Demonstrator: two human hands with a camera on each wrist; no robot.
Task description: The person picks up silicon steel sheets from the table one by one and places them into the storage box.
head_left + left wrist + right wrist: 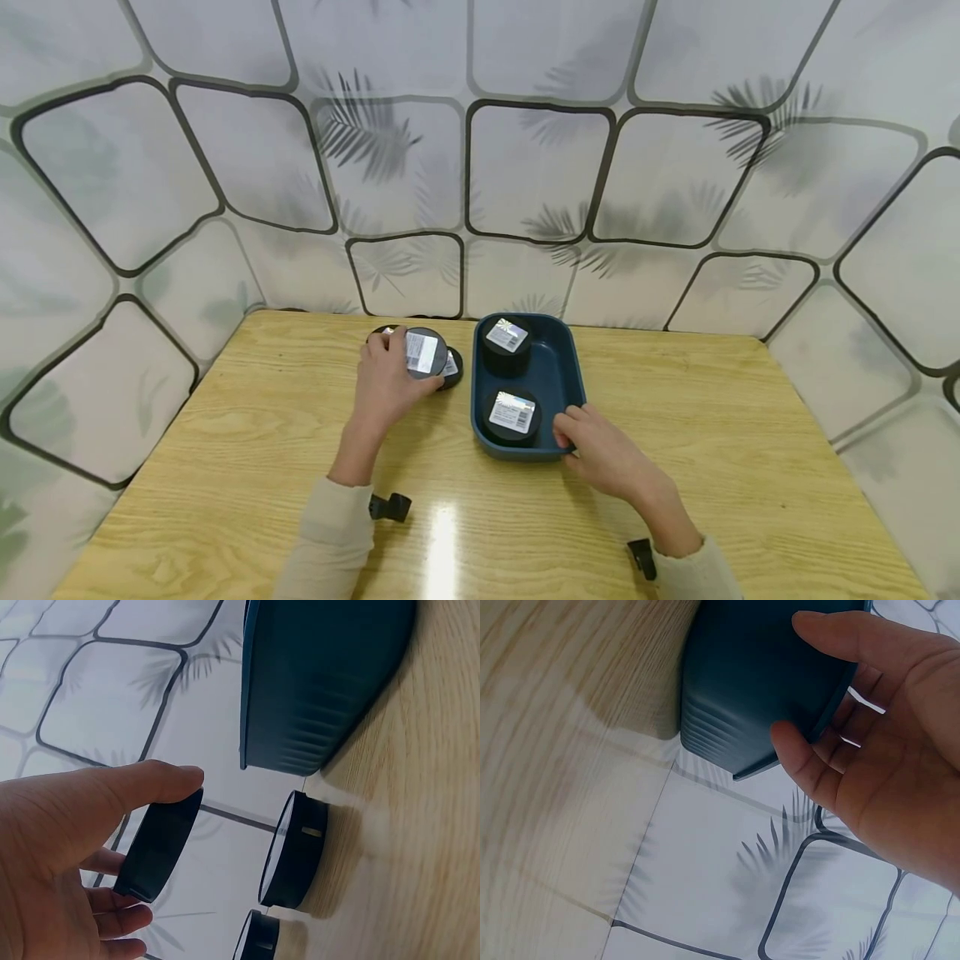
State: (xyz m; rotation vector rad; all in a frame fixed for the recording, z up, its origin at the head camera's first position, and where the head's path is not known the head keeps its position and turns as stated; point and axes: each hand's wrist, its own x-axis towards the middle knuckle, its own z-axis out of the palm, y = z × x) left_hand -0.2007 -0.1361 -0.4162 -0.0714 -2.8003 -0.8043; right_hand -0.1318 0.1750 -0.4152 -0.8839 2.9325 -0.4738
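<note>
Pale fabric sleeves (324,533) cross the yellow wood-grain table (247,450); the left hand (386,377) pinches a flat round black disc (426,352) above two similar black discs (294,855), while the right hand (606,452) grips the near right corner of a dark-blue rectangular tray (553,367).

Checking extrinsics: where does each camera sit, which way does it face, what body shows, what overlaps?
Left wrist: on that wrist, facing along the left fingers at the black tin they pinch.
Right wrist: on that wrist, facing along the right fingers at the tray they grip; palm shows.
Head: on the head, facing forward and down at the table; fingers and sleeves show, both sides.
Both wrist views share the tray's outer wall.
</note>
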